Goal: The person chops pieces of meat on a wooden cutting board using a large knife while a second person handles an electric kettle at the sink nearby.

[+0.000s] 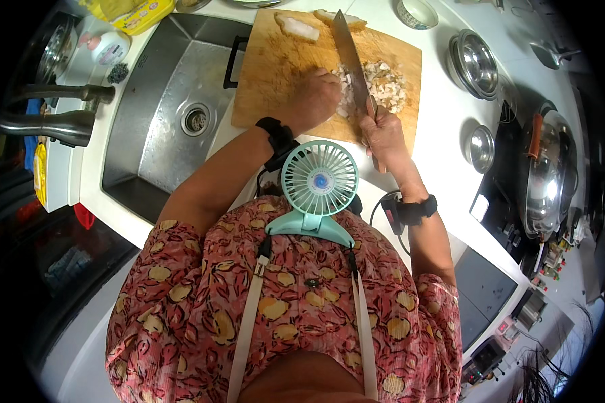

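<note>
My right hand point(381, 130) grips the wooden handle of a kitchen knife point(352, 58), whose long blade points away from me over a wooden cutting board point(267, 65). Chopped pale food pieces point(385, 88) lie on both sides of the blade. Beside the pieces left of it, my left hand point(318, 95) rests with its fingers curled; whether they pinch a piece is hidden. Two larger pale slabs with a brownish rind lie at the board's far edge, one point(297, 27) on the left and another point(350, 21) by the knife tip.
A steel sink point(156, 116) with a faucet point(55, 126) is at left. Steel bowls point(476, 63) and a small patterned bowl point(417, 13) stand right of the board. Farther right is a lidded pan point(549, 176). A mint fan point(319, 179) hangs at my chest.
</note>
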`<state>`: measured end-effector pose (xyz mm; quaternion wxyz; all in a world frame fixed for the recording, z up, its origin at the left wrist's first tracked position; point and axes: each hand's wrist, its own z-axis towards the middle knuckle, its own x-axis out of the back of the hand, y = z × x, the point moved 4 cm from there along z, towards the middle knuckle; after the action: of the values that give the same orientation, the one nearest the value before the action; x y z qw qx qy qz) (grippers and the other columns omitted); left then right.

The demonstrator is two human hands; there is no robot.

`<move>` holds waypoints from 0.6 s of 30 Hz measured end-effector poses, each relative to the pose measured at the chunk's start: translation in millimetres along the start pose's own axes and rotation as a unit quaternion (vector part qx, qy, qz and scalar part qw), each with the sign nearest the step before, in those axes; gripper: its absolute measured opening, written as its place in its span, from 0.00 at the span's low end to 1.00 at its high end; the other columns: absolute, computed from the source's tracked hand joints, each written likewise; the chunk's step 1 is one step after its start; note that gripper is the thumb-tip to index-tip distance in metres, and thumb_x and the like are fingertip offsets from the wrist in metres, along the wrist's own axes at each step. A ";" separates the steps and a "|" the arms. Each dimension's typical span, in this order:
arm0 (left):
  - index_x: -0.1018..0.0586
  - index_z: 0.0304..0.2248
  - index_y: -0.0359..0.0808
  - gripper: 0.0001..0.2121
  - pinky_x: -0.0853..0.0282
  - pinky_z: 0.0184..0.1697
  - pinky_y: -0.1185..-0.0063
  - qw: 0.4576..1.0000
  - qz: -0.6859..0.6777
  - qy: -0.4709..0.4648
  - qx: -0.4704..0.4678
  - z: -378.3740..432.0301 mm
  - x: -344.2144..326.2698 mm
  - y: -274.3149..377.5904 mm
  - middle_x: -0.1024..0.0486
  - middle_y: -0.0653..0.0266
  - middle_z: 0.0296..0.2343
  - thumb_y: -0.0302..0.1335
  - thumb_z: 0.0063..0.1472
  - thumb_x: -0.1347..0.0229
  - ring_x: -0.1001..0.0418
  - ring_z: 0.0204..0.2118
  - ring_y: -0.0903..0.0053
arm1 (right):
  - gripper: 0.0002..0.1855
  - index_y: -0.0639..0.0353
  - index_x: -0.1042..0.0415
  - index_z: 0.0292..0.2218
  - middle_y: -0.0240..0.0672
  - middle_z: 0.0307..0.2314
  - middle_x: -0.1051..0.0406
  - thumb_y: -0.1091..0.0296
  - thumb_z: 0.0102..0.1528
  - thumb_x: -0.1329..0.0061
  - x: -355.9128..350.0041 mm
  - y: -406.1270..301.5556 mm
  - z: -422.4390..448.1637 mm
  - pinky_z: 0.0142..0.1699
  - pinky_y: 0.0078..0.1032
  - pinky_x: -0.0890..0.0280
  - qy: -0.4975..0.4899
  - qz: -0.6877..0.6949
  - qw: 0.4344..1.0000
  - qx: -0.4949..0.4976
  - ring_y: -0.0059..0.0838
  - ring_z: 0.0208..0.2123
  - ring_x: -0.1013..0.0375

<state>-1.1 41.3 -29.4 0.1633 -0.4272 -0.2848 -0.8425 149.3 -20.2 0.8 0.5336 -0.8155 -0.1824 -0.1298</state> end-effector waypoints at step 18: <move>0.24 0.24 0.31 0.03 0.32 0.37 0.76 0.998 -0.035 0.045 -0.007 -4.9 3.1 -4.5 0.25 0.60 0.27 0.21 0.48 0.48 0.29 0.33 0.69 | 0.11 0.71 0.34 0.26 0.34 0.12 0.36 0.70 0.54 0.56 -5.6 -21.5 1.8 0.12 0.20 0.40 0.022 0.077 0.995 0.054 0.20 0.10 0.38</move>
<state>-8.2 41.7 -30.8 0.1429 -0.3801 -0.2858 -0.8680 134.9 -11.6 15.4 0.5893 -0.7941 -0.1140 -0.0957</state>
